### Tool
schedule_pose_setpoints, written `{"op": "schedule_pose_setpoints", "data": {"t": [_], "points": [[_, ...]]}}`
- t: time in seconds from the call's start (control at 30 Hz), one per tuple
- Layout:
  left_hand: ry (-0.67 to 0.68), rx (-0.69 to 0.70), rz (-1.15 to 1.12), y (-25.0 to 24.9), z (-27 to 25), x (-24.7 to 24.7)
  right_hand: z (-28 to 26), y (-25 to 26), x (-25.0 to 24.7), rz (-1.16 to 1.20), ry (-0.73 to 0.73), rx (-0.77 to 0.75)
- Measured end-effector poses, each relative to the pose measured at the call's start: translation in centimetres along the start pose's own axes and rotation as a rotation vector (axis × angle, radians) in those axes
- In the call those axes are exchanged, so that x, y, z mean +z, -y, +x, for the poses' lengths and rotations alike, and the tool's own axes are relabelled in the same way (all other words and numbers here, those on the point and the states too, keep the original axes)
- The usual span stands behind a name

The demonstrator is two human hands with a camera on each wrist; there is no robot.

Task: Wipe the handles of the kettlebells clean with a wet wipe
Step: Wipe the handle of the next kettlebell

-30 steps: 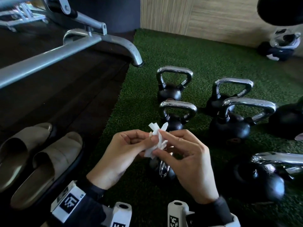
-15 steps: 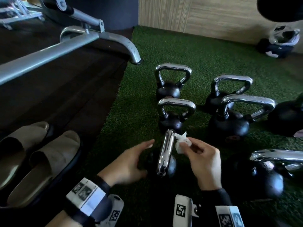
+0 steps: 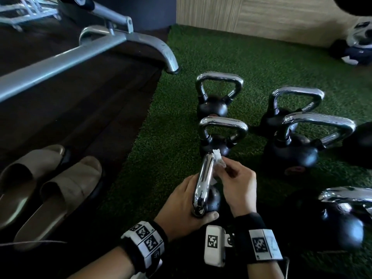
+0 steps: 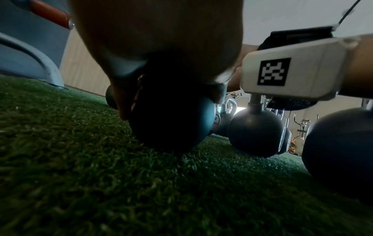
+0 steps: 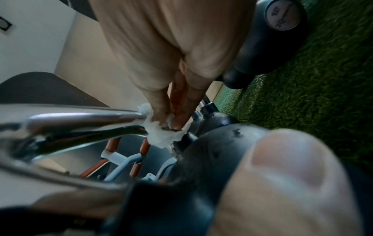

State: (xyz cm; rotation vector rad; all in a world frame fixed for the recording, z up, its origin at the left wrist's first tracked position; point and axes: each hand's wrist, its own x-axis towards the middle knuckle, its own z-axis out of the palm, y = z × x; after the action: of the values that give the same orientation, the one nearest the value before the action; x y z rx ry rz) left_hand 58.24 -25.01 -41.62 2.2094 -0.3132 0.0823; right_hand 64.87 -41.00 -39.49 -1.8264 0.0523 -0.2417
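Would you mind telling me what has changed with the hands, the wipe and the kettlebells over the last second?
The hands parted: the left hand let go of the wet wipe, dropped and took hold of the nearest kettlebell at its near end. The right hand kept the wipe pinched and brought it down against the far end of that chrome handle. The other kettlebells and the slippers stayed put.

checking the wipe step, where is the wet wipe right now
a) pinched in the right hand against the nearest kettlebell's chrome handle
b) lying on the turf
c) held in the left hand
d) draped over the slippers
a: the right hand pinches the wet wipe against the chrome handle, while the left hand steadies that kettlebell.
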Motion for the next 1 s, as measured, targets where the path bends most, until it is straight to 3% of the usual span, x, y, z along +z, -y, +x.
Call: {"op": "schedule_pose_setpoints", "data": {"t": [0.1,0.2,0.4,0.53,0.7,0.77,0.87,1.0], "points": [[0.035,-0.018,-0.014,-0.2,0.3,-0.3,0.4,-0.3,0.0,-0.003,0.033,0.01],[0.047,-0.016,0.003,-0.4,0.6,-0.5,0.4,0.4,-0.1,-0.032,0.0,-0.126],[0.048,-0.091,-0.211,1.1,1.1,-0.1,-0.6,2.4,-0.3,-0.049,0.105,-0.332],[0.079,-0.172,-0.186,2.3,1.9,0.1,0.4,2.9,-0.2,-0.09,0.159,-0.35],[0.147,-0.148,-0.255,1.5,2.8,-1.3,-2.3,4.8,-0.9,-0.039,0.34,-0.334],[0.136,-0.115,-0.238,1.3,3.0,-1.7,-2.2,5.1,-0.4,-0.05,0.34,-0.34],[0.148,-0.083,-0.249,0.5,3.1,-2.2,-1.9,5.0,0.0,-0.033,0.316,-0.283],[0.128,-0.075,-0.356,1.2,2.5,-2.2,-3.2,4.0,-0.4,-0.05,0.396,-0.179]]}}
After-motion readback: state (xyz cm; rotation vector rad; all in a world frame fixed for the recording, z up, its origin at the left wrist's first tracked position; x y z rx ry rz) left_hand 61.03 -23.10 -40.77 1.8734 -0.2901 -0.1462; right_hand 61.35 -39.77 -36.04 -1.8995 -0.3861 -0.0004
